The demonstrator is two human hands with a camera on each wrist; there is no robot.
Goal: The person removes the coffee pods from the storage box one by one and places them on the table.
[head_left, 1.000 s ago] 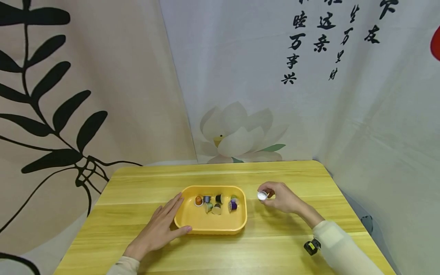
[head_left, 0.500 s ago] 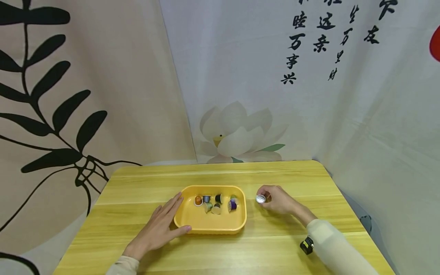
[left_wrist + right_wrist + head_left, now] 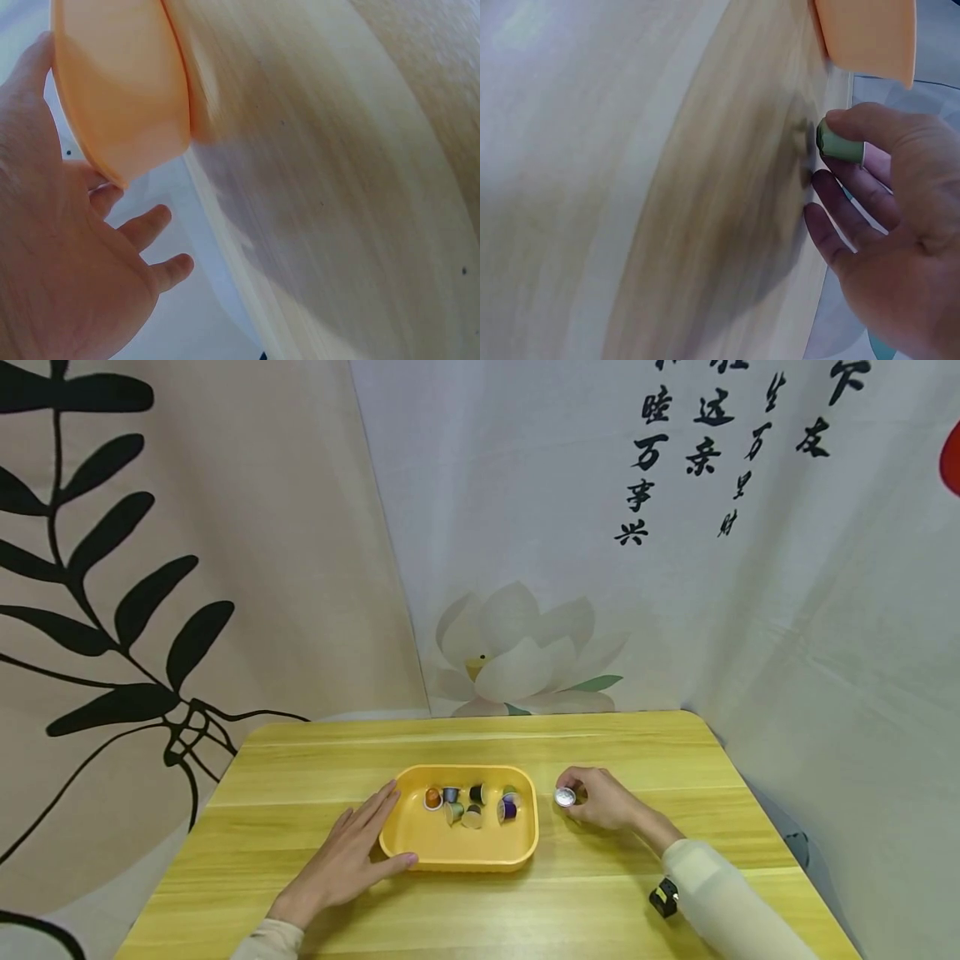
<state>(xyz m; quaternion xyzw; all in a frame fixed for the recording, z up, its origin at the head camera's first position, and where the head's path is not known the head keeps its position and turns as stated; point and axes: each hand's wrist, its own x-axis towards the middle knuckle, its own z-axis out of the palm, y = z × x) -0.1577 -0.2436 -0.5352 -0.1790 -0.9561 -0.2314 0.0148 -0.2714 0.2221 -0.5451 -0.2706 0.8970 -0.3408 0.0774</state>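
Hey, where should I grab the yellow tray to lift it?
Probably grip the yellow tray by its rim at both short ends, coming from left and right: its walls stand up, it is longer sideways, and capsules lie loose inside.

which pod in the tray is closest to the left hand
The orange pod, leftmost in the tray; the others sit farther from the left hand, and none is orange.

Tray [image 3: 472, 850] smooth plastic; held capsule's lid [image 3: 565, 797] shiny, foil-like; table [image 3: 585, 902] smooth, wood-grained; backdrop [image 3: 517, 510] matt cloth.
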